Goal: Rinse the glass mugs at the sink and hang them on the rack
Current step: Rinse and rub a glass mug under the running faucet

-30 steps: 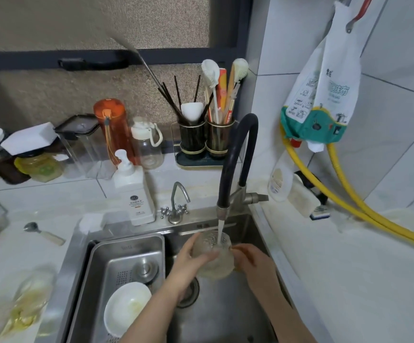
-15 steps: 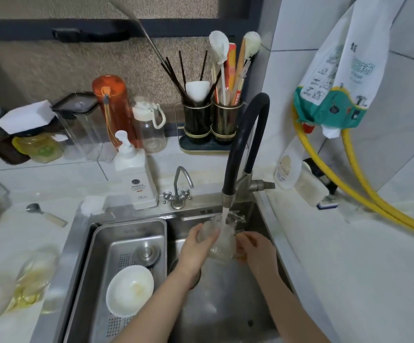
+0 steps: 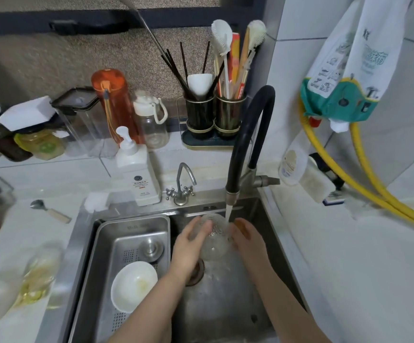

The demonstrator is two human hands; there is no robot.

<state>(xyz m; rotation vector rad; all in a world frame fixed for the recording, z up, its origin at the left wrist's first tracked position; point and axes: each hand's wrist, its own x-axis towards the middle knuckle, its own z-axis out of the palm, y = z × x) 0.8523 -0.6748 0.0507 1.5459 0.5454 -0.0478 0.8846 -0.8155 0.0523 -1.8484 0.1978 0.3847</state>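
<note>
White tiled wall (image 3: 399, 169) on the right, dark-framed mesh window (image 3: 52, 53) behind the pale countertop (image 3: 349, 268).

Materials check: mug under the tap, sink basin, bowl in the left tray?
Mug: clear textured glass, you can see through it. Sink basin: likely brushed stainless steel, grey with dull reflections. Bowl: glossy white, probably ceramic, though melamine can't be ruled out.

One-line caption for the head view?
Both hands, left hand and right hand, hold a glass mug under the running faucet.
</note>
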